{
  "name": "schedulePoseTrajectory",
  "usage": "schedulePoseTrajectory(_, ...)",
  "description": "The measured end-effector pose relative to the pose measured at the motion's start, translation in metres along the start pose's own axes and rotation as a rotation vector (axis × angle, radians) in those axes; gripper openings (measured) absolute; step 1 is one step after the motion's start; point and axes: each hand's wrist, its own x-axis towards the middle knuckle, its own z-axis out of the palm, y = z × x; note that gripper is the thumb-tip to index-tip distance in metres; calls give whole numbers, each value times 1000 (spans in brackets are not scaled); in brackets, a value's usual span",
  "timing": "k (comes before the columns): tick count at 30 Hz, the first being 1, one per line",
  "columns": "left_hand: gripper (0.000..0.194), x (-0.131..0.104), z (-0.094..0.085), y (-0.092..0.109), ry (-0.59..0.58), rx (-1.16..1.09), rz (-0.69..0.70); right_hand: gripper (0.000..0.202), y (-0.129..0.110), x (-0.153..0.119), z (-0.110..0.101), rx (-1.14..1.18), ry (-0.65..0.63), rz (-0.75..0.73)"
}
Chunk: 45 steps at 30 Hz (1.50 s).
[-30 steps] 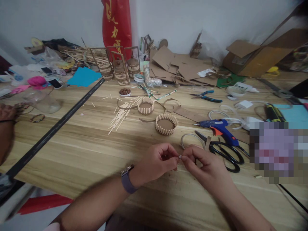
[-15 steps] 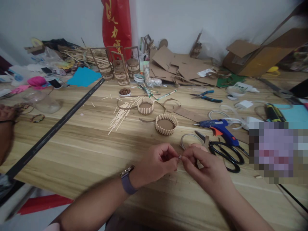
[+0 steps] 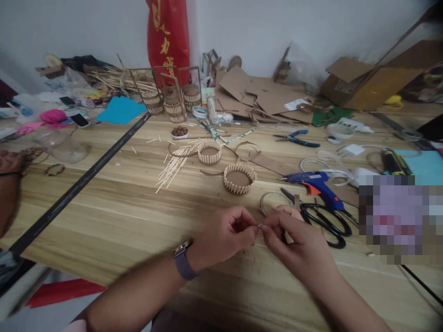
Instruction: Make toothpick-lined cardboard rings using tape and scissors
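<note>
Fingertip to fingertip, my left hand (image 3: 228, 230) and my right hand (image 3: 296, 235) pinch a tiny pale piece (image 3: 259, 226) between them, low over the table's near side. It is too small and too covered by fingers to name. Just beyond my hands stands a round cardboard base ringed with short sticks (image 3: 239, 180). A second stick-ringed base (image 3: 209, 153) is farther back, with a brown strip trailing from it. Close to my right hand lie black-handled scissors (image 3: 327, 221) and a coil of pale wire (image 3: 273, 198).
A blue glue gun (image 3: 311, 180) and pliers (image 3: 298, 138) lie at the right. Loose thin sticks (image 3: 173, 168) spread left of the bases. Several small handled baskets (image 3: 175, 106) stand at the back beside cardboard sheets (image 3: 263, 92). Another person's hand (image 3: 10, 163) rests at the left edge.
</note>
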Motion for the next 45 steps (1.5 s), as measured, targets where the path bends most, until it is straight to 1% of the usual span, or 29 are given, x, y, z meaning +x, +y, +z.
schedulePoseTrajectory(4,13,0,0,1,-2,-17,0,25,-3,1,-2,36,-18,31)
schedulePoseTrajectory(9,16,0,0,-1,-12,-77,6,23,-5,1,-2,100,-97,123)
schedulePoseTrajectory(13,15,0,0,-3,-13,-113,10,24,-3,0,-1,151,-103,154)
schedulePoseTrajectory(15,14,0,0,-3,7,-102,18,23,-2,-1,0,150,-93,148)
schedulePoseTrajectory(17,12,1,0,-3,48,-83,23,17,-2,-1,0,101,-41,100)
schedulePoseTrajectory(20,10,2,0,-2,110,-83,2,5,-2,-2,0,-21,131,-81)
schedulePoseTrajectory(22,10,2,0,-2,135,-74,-12,9,-3,-4,1,-109,216,-183)
schedulePoseTrajectory(23,9,2,1,-1,140,-55,-10,10,-4,-5,2,-145,230,-203)
schedulePoseTrajectory(26,8,0,1,-1,140,36,27,9,-4,-8,6,-172,210,-184)
schedulePoseTrajectory(30,6,-2,1,-1,145,123,68,8,-1,-9,9,-84,151,-115)
schedulePoseTrajectory(34,5,-2,0,0,148,207,102,8,0,-9,9,-50,115,-76)
schedulePoseTrajectory(40,6,-3,1,1,167,312,162,9,-1,-9,9,-110,119,-90)
schedulePoseTrajectory(45,9,-3,2,1,179,381,201,16,-3,-9,9,-204,110,-115)
